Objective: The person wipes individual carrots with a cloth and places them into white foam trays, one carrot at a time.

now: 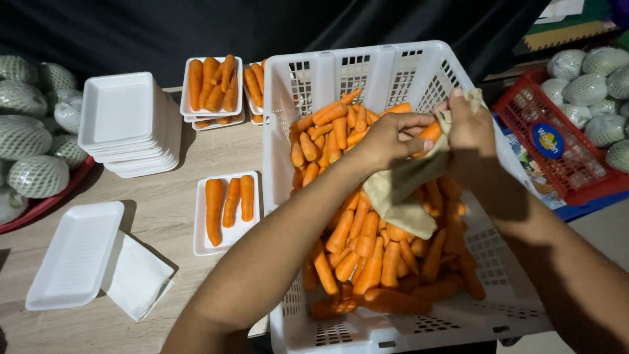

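My left hand [386, 139] grips one end of an orange carrot [430, 132] above a white plastic crate [386, 331] filled with several loose carrots [367, 252]. My right hand [469, 124] holds a beige cloth [400, 193] wrapped around the other end of that carrot; the cloth hangs down over the pile. Left of the crate, a white foam tray [202, 246] on the wooden table holds three carrots [229, 202].
A stack of empty white trays [128, 124] stands at the back left, an empty tray [75, 255] at the front left, filled trays [213, 88] behind. Net-wrapped melons [33, 137] lie at left and in a red basket [567, 174] at right.
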